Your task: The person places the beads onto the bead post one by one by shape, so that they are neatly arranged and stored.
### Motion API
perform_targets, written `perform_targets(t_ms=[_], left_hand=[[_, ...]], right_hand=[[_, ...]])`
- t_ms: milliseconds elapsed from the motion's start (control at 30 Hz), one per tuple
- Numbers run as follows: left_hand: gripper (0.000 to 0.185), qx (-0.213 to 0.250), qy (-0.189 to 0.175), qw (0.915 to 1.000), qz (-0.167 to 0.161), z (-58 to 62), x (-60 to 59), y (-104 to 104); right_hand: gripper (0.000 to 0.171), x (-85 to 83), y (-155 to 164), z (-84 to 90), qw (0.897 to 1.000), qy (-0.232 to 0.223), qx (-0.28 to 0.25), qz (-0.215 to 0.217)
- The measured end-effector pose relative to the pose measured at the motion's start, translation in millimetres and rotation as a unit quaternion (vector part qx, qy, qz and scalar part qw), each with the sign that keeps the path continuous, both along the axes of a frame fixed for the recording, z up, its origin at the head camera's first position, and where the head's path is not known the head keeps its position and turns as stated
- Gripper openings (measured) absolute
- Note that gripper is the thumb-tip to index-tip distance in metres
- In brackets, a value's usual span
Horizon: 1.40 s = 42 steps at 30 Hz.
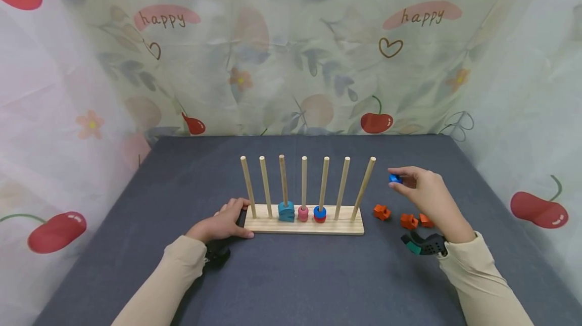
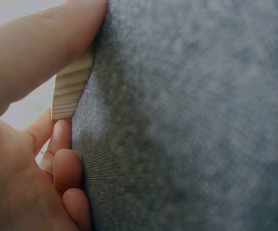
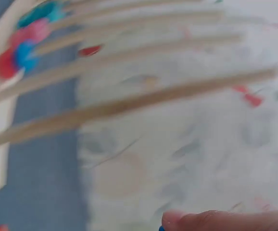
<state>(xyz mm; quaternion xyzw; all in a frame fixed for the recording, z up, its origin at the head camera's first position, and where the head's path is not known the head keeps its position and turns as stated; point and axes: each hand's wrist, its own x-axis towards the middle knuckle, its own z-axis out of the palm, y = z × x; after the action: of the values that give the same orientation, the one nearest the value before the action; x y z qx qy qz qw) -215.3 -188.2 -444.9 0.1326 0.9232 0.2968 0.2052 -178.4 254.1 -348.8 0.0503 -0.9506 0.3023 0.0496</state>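
A wooden peg board (image 1: pixel 273 227) with several upright pegs stands on the dark table. My left hand (image 1: pixel 222 224) grips its left end, thumb at the front edge and fingers behind; the left wrist view shows the board's end grain (image 2: pixel 71 91) between them. My right hand (image 1: pixel 427 192) pinches a small blue bead (image 1: pixel 395 178) in the air, right of the last peg; only a sliver of it shows in the right wrist view. Teal beads (image 1: pixel 286 213) sit on the third peg, a pink bead (image 1: pixel 303 214) on the fourth, and blue over red beads (image 1: pixel 320 219) on the fifth.
Orange star-shaped beads (image 1: pixel 408 221) lie on the table (image 1: pixel 309 280) to the right of the board, below my right hand. A printed curtain (image 1: pixel 282 103) closes off the back and both sides of the table.
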Motion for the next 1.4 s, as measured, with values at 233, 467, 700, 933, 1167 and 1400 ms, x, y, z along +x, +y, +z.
perform_targets(t_ms=[233,467,700,933,1167,1400], left_hand=[[0.075,0.001,0.001,1.0000,-0.001,-1.5,-0.3,-0.4],[0.077,0.000,0.003,1.0000,-0.009,-2.3,-0.8,-1.1],[0.076,-0.001,0.000,1.0000,-0.002,-2.6,-2.3,-2.7],[0.076,0.002,-0.002,1.0000,-0.003,-4.9,-2.8,-2.8],[0.077,0.002,-0.003,1.0000,-0.003,-4.5,-3.3,-2.6],[0.077,0.003,-0.001,1.0000,-0.002,-4.3,-3.1,-2.1]], right_hand=[[0.038,15.7,-23.5,40.5,0.986,0.162,-0.041,0.016],[0.045,26.3,-49.0,64.9,0.940,0.309,-0.129,0.071],[0.052,27.0,-77.7,65.0,0.901,0.354,-0.207,0.141],[0.052,18.8,-98.1,50.3,0.882,0.371,-0.230,0.177],[0.050,5.7,-110.1,35.7,0.890,0.392,-0.165,0.163],[0.045,-6.8,-114.9,26.0,0.897,0.396,-0.118,0.156]])
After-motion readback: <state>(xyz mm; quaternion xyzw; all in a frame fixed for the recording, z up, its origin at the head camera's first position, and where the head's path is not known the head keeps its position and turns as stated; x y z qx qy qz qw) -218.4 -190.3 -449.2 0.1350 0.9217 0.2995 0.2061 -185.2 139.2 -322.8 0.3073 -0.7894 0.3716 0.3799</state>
